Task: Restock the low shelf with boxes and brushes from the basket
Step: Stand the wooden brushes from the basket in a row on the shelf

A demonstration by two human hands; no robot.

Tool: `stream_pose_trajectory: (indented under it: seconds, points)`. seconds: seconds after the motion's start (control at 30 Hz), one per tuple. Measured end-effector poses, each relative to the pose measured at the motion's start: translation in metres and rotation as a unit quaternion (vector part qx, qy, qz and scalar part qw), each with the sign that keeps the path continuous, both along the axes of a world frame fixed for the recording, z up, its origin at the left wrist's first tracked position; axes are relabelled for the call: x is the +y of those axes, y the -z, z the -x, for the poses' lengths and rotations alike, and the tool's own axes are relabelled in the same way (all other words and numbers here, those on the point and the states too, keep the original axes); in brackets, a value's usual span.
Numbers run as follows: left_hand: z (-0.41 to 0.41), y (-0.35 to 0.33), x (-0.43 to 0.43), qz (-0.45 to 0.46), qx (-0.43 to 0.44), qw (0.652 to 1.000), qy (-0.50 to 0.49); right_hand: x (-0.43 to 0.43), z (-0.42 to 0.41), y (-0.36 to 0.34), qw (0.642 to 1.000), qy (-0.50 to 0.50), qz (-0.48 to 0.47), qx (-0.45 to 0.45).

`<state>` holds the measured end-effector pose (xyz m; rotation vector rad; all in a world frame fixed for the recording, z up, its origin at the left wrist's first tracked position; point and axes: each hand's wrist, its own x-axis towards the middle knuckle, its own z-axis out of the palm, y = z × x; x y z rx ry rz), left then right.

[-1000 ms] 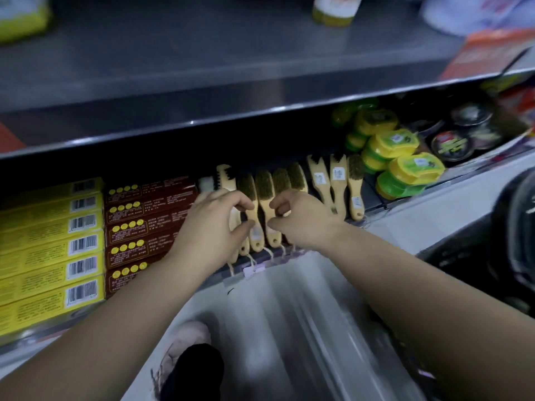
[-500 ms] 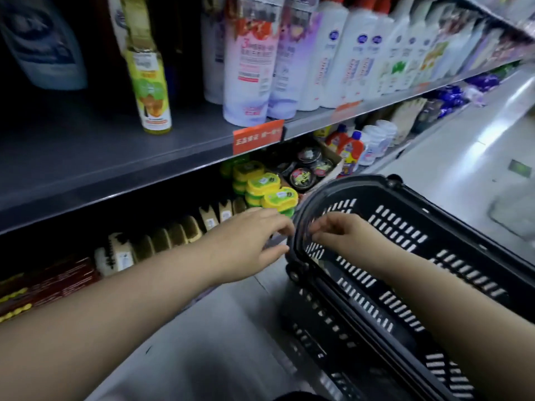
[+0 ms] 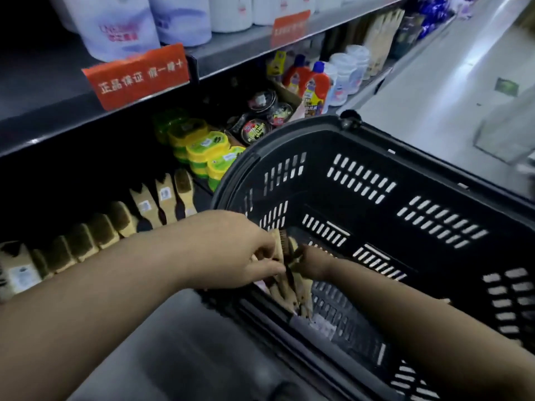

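Note:
A black slotted basket (image 3: 376, 157) stands on the floor at the right. Several wooden brushes (image 3: 285, 287) lie against its near-left wall. My left hand (image 3: 231, 250) reaches over the rim and pinches the top of one upright brush (image 3: 278, 241). My right hand (image 3: 311, 263) is deeper inside, fingers closed among the brush pile; what it holds is hidden. On the low shelf (image 3: 202, 188) at the left stands a row of wooden brushes (image 3: 162, 202), bristles up.
Yellow-green lidded tubs (image 3: 208, 151) and round black tins (image 3: 260, 123) sit right of the shelf brushes. Orange bottles (image 3: 315, 88) stand further along. The upper shelf carries white bottles and an orange sign (image 3: 139, 76). Grey aisle floor (image 3: 434, 82) lies beyond the basket.
Both hands left the brush row on the shelf, swung right to the basket rim, and now reach down inside it onto the brushes. The view turned right with them.

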<state>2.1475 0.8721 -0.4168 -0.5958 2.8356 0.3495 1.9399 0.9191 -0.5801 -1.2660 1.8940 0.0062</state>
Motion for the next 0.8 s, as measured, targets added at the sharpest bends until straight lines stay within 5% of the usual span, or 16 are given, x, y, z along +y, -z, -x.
stream_pose_trajectory:
  seconds: [0.2, 0.33, 0.47, 0.57, 0.8]
  points:
    - [0.008, 0.025, 0.005, 0.026, -0.13, 0.991, 0.005, 0.0, -0.048, 0.079, 0.996, 0.016, -0.075, -0.039]
    - [0.008, 0.03, 0.0, -0.003, -0.123, 0.991, -0.046, 0.006, -0.06, 0.082, 0.995, 0.011, -0.063, -0.072]
    - [0.013, 0.034, -0.006, -0.041, -0.106, 0.985, -0.127, 0.011, -0.045, 0.035, 0.929, 0.182, -0.085, -0.311]
    - [0.018, 0.038, -0.006, -0.107, -0.106, 0.969, -0.197, 0.02, -0.039, -0.005, 0.877, 0.191, -0.007, -0.44]
    - [0.017, 0.034, -0.017, -0.351, 0.056, 0.861, -0.363, 0.023, -0.068, -0.071, 0.84, 0.133, 0.136, -0.508]
